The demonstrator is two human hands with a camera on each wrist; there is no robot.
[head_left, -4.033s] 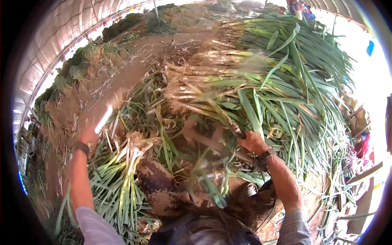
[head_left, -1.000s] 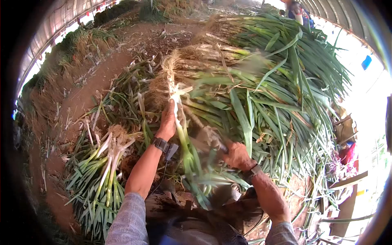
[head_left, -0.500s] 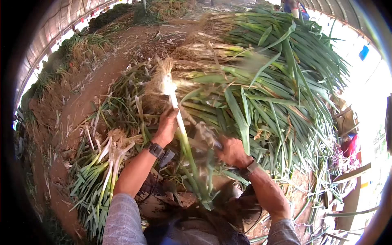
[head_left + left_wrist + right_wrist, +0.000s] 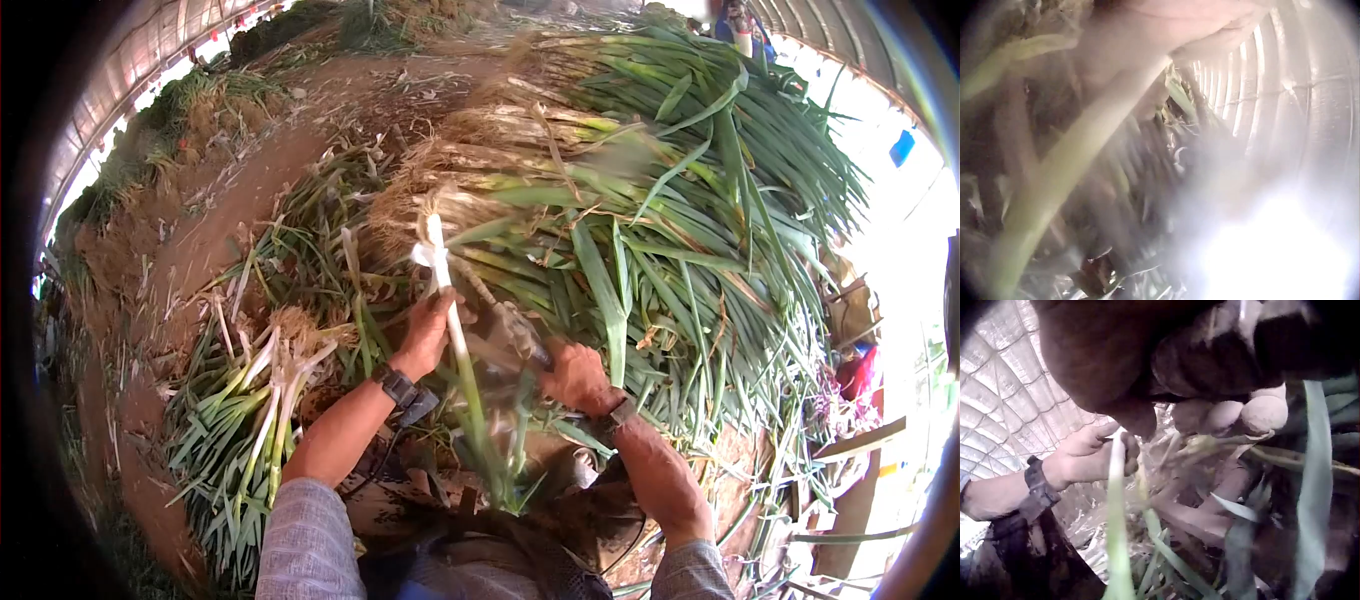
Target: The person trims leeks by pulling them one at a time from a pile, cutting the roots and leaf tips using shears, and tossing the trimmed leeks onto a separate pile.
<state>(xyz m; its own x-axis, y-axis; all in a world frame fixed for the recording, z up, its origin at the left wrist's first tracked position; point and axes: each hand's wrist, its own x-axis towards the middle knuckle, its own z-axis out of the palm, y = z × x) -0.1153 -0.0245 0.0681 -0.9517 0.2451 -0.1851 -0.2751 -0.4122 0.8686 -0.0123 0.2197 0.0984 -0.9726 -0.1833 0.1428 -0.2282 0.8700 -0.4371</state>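
In the head view my left hand grips a green onion by its white stem. The stem slants, white end up and away, green leaves down toward my lap. A pale, blurred flap stands beside the white end. My right hand is curled round the dark end of a rod-like tool, whose brownish shaft points up and left toward the onion. In the right wrist view the curled fingers show under the hand, with the onion stem in my left hand beyond. The left wrist view shows the stem blurred.
A large heap of green onions lies ahead and right, roots toward the left. Another bunch of whiter-stemmed onions lies at my left. Leaf scraps cover the soil. A wooden plank is at the far right.
My left hand has come from the far left to the middle with a green onion. The onion's brown skin and bushy root end have given way to a bare white stem. My right hand keeps the tool.
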